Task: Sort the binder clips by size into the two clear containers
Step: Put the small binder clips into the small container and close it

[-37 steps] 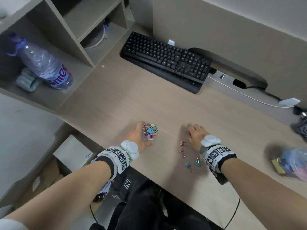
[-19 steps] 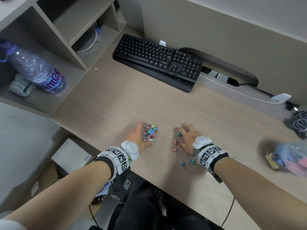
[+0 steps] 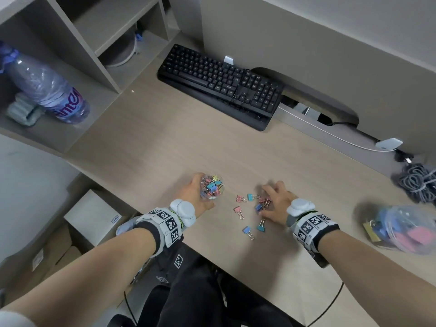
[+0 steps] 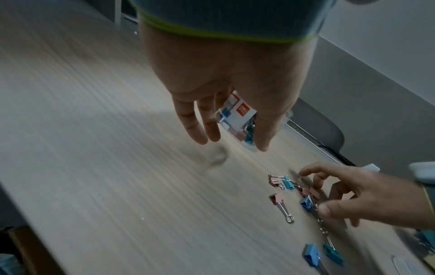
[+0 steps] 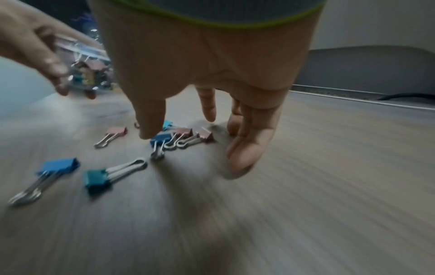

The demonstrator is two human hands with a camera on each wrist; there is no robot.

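Desk (image 3: pixel 165 142): I see pale wood, with a keyboard (image 3: pixel 219 83) at the back and a shelf with a water bottle (image 3: pixel 47 88) off to my left.
Big container (image 3: pixel 410 228): it sits far to my right, well apart from both hands, blurred; it seems to hold larger blue and pink clips, so I judge that size mostly sorted.
Small container (image 3: pixel 212 186): it stands on the desk in front of my left side, already well filled with small coloured clips.
Left hand (image 3: pixel 195 194): I have it wrapped around the small container, fingers curled on its wall, steadying it.
Right hand (image 3: pixel 277 201): fingers spread and bent loosely over the loose clips, touching down among them; I hold nothing yet as far as I can see.
Loose clips (image 3: pixel 253 208): about eight small ones lie on the desk between my hands, pink, blue and teal; a cluster sits under my right fingertips (image 5: pixel 147 133), the rest just to the left and nearer me.
Progress: I judge the job mostly done; these last small clips still need to go into the small container.
Next: I would pinch up the cluster and carry it left.
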